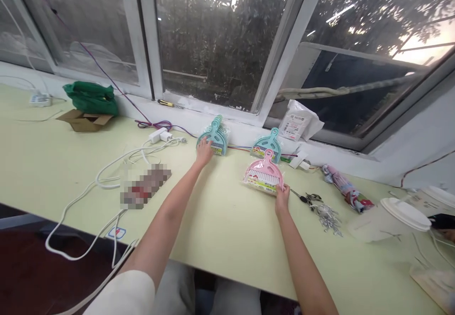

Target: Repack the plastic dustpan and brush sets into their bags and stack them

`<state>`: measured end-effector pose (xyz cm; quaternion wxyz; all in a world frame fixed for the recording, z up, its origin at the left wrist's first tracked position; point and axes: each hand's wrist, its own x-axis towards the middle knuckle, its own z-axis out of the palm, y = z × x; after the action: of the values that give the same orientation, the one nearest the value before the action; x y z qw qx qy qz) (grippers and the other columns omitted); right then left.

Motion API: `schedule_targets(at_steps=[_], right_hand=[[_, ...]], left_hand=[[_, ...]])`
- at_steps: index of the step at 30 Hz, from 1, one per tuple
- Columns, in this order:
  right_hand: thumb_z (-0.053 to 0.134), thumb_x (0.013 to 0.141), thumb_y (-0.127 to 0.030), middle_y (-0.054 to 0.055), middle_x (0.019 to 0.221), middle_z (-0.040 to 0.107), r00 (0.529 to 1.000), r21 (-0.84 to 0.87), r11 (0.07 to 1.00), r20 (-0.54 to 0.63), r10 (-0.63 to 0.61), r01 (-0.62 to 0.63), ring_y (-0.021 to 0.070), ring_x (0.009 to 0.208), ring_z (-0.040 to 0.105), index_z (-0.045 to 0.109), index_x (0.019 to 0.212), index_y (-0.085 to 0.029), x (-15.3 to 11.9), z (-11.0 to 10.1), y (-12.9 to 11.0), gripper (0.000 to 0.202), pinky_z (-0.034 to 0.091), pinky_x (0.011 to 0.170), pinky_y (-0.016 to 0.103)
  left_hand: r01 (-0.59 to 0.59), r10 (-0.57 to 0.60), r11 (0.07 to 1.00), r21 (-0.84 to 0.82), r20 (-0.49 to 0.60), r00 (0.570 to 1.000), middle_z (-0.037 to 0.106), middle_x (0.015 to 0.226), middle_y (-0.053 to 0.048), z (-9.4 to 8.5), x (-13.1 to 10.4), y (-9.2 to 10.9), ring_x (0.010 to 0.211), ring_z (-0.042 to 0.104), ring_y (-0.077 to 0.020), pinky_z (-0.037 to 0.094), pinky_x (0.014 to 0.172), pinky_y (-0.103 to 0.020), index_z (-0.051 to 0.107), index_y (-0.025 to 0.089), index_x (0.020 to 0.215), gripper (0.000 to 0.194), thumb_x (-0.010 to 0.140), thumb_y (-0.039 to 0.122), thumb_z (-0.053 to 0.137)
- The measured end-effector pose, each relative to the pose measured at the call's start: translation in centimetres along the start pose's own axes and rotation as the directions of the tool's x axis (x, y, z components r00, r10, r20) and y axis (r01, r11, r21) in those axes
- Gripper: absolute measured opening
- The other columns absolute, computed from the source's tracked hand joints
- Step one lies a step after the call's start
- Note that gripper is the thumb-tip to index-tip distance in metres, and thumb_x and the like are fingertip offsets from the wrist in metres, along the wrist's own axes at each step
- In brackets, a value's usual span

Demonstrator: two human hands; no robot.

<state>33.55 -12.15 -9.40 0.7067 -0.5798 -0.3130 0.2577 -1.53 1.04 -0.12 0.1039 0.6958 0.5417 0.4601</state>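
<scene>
Several teal dustpan-and-brush sets in clear wrap stand upright in a stack by the window wall. My left hand touches the lower front of this stack, its fingers spread against the wrap. To the right, my right hand pinches the lower right corner of a wrapped pink dustpan set with a white brush and a printed label. Right behind the pink one is another teal dustpan set, partly hidden by it.
White cables and a blurred-out item lie on the left. A green bag sits at an open carton. On the right are keys, a folded umbrella and lidded cups. A white package leans by the window.
</scene>
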Motion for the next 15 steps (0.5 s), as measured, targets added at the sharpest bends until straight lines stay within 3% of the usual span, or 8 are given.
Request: schedule_targets(at_steps=[2,4,6,8,9,11,12,15], right_hand=[[0.062,0.061,-0.044,-0.003,0.085,0.059,0.998,0.048,0.999,0.059,0.020,-0.023,0.0150,0.076,0.058,0.043,0.090,-0.025,-1.5,0.5,-0.5,0.039,0.046,0.071,0.028],[0.064,0.060,-0.047,-0.003,0.082,0.059,0.981,0.061,0.996,0.182,0.060,-0.072,0.0149,0.072,0.057,0.044,0.090,-0.025,-3.0,1.4,-1.1,0.042,0.046,0.067,0.027],[0.065,0.059,-0.049,-0.002,0.081,0.059,0.943,0.017,0.992,0.313,0.114,-0.125,0.0160,0.072,0.057,0.045,0.089,-0.024,-4.2,2.4,-1.8,0.043,0.046,0.065,0.028],[0.066,0.061,-0.048,0.001,0.089,0.060,0.939,-0.063,0.994,0.330,0.102,-0.086,0.0184,0.079,0.058,0.047,0.092,-0.024,-5.3,3.1,-2.6,0.044,0.047,0.069,0.030],[0.066,0.062,-0.046,0.004,0.097,0.060,0.958,-0.113,0.994,0.284,0.037,-0.004,0.0202,0.087,0.058,0.047,0.096,-0.024,-5.8,3.4,-3.1,0.044,0.047,0.074,0.033],[0.063,0.069,-0.042,0.009,0.113,0.056,0.962,-0.231,0.942,0.179,-0.205,0.244,0.0232,0.104,0.053,0.049,0.105,-0.023,-6.9,3.8,-4.2,0.044,0.043,0.089,0.038],[0.060,0.073,-0.040,0.010,0.116,0.055,0.926,-0.281,0.886,0.190,-0.325,0.369,0.0238,0.108,0.050,0.050,0.107,-0.023,-7.6,4.0,-4.8,0.040,0.039,0.095,0.040],[0.053,0.083,-0.038,0.007,0.099,0.063,0.771,-0.272,0.775,0.502,-0.392,0.570,0.0234,0.097,0.055,0.060,0.096,-0.023,-9.6,4.6,-5.9,0.021,0.037,0.097,0.041]], left_hand=[[0.107,-0.106,0.971,-0.215,0.016,0.994,0.046,0.135,-0.020,1.4,-2.3,1.7,0.131,0.037,-0.0316,0.030,0.106,-0.048,0.057,0.014,0.117,0.041,0.080,0.029,0.061],[0.209,-0.106,0.873,-0.440,0.246,0.963,0.058,0.120,-0.016,2.9,-5.0,3.3,0.116,0.054,-0.0258,0.042,0.097,-0.041,0.059,0.017,0.115,0.039,0.083,0.039,0.058],[0.411,-0.001,0.656,-0.633,0.544,0.839,0.064,0.112,-0.013,4.2,-7.7,4.5,0.107,0.060,-0.0239,0.046,0.092,-0.038,0.060,0.019,0.113,0.044,0.078,0.044,0.064],[0.575,0.064,0.442,-0.689,0.664,0.745,0.067,0.105,-0.013,5.2,-9.8,5.2,0.101,0.063,-0.0244,0.048,0.090,-0.039,0.061,0.018,0.112,0.049,0.072,0.043,0.071],[0.626,0.042,0.358,-0.693,0.682,0.731,0.068,0.101,-0.013,5.5,-10.6,5.4,0.098,0.064,-0.0252,0.048,0.089,-0.040,0.062,0.017,0.111,0.050,0.070,0.042,0.074],[0.663,-0.080,0.237,-0.710,0.666,0.742,0.070,0.096,-0.013,6.1,-11.6,5.5,0.094,0.065,-0.0265,0.049,0.089,-0.042,0.063,0.015,0.109,0.051,0.067,0.041,0.076],[0.651,-0.150,0.202,-0.731,0.634,0.759,0.070,0.095,-0.013,6.2,-11.9,5.5,0.093,0.066,-0.0265,0.049,0.089,-0.043,0.062,0.014,0.109,0.051,0.067,0.041,0.076],[0.561,-0.227,0.168,-0.810,0.522,0.822,0.069,0.099,-0.013,6.6,-12.2,5.3,0.094,0.065,-0.0254,0.048,0.091,-0.043,0.060,0.014,0.112,0.052,0.067,0.037,0.075]])
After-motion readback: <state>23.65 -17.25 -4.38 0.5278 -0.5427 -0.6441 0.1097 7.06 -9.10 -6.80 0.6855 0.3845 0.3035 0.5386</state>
